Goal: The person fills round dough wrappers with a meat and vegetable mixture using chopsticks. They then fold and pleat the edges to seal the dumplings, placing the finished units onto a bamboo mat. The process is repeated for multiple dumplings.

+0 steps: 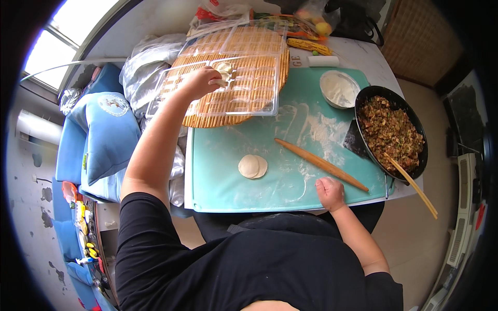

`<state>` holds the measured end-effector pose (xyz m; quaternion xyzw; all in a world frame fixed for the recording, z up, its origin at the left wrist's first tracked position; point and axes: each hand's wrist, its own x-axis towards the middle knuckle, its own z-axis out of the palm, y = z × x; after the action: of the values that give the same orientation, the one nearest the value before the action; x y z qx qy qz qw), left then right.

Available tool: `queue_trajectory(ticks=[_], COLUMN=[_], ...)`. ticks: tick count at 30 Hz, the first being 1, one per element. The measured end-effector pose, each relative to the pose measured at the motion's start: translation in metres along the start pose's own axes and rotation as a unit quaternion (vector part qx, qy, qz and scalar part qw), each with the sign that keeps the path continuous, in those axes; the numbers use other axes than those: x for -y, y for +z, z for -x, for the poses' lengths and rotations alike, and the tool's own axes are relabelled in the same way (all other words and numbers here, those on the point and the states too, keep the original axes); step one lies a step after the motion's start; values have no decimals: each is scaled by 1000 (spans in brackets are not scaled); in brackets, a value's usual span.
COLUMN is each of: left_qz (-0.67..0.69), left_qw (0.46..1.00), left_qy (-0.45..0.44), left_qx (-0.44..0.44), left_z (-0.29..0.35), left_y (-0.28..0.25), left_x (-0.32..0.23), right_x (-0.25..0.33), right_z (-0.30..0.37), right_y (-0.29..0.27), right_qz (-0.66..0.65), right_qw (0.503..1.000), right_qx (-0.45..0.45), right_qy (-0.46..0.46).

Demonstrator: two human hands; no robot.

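My left hand (199, 83) reaches over a clear plastic compartment tray (254, 111), its fingers closed on a pale dumpling (221, 83) low in the tray. Just beyond it sit more dumplings (224, 68). My right hand (330, 193) rests in a loose fist at the near edge of the green mat (223, 192); nothing sticks out of it. Beside that fist a wooden rolling pin (321, 165) lies slantwise. Two overlapping round dough wrappers (251, 166) lie on the mat to the left of the pin.
A black pan of chopped filling (391, 132) stands at the right, with chopsticks (415, 189) jutting over its near rim. Behind it is a bowl of flour (339, 89). The tray sits on a round woven mat (207, 123). Corn (309, 46) and bags lie at the back.
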<state>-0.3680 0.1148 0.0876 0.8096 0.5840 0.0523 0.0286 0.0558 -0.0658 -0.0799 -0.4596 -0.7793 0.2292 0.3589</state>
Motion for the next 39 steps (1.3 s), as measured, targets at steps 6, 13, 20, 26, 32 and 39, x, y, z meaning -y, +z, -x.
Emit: queue_trajectory(ticks=[6,13,20,26,32,39], left_qz=[19,23,178,164,275,323], left_qw=[1000,1000,958,986,924,906], left_qy=[-5,-15,-126,-8,-260,-268], left_qx=[22,-8,-186,25,47,50], left_z=[-6,-1,40,126,134,138], left_y=[0,5,-11,104,144,142], left_x=[-2,-1,-70,-121,-127,-122], right_x=[0,2,-5,-6,-5,-3], right_z=[0,-1,1,3,5,5], right_y=[-1,-1,2,4,3,2], right_qz=[1,2,14,-8,5,-10], right_qw=[1000,1000,1000,1000,999,999], right_qx=[5,-2,-20,6,15,17], right_qy=[-1,1,-8,16,31,43])
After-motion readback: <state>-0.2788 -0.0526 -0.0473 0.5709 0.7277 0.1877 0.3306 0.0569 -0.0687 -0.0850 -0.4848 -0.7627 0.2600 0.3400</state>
